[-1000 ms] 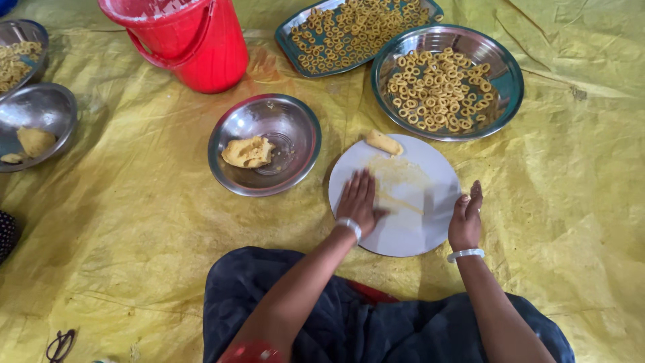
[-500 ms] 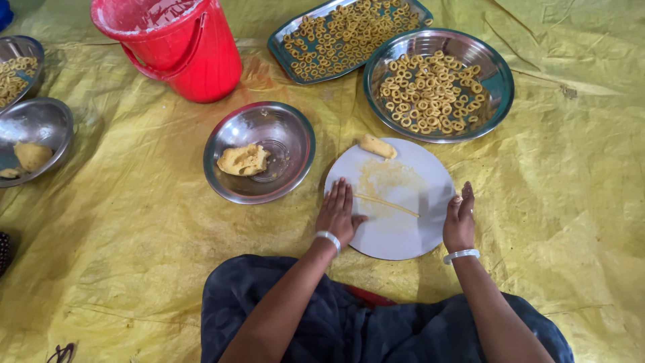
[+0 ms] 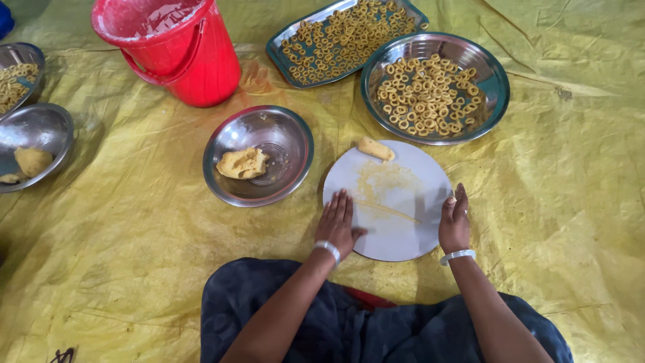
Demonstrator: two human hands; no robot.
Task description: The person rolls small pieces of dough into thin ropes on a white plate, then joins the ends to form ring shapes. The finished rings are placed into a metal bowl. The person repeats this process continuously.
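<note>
A round white board [image 3: 396, 235] lies on the yellow sheet in front of my lap. A thin rolled strand of yellow dough [image 3: 390, 210] stretches across it, and a small dough lump [image 3: 375, 148] rests at its far edge. My left hand [image 3: 339, 225] lies flat on the board's left rim, fingers together, just left of the strand's end. My right hand [image 3: 455, 220] rests palm-down on the right rim. Neither hand holds anything. A steel bowl [image 3: 282, 128] with a lump of dough [image 3: 242, 163] sits to the left of the board.
A round steel plate [image 3: 494, 81] and a rectangular tray [image 3: 282, 50] at the back hold several dough rings. A red bucket [image 3: 181, 57] stands at the back left. Two more steel bowls [image 3: 47, 128] sit at the left edge. My dark-clothed lap [image 3: 376, 323] is below.
My left hand slid back off the middle of the board to its left rim, leaving the dough strand uncovered. My right hand stayed at the right rim.
</note>
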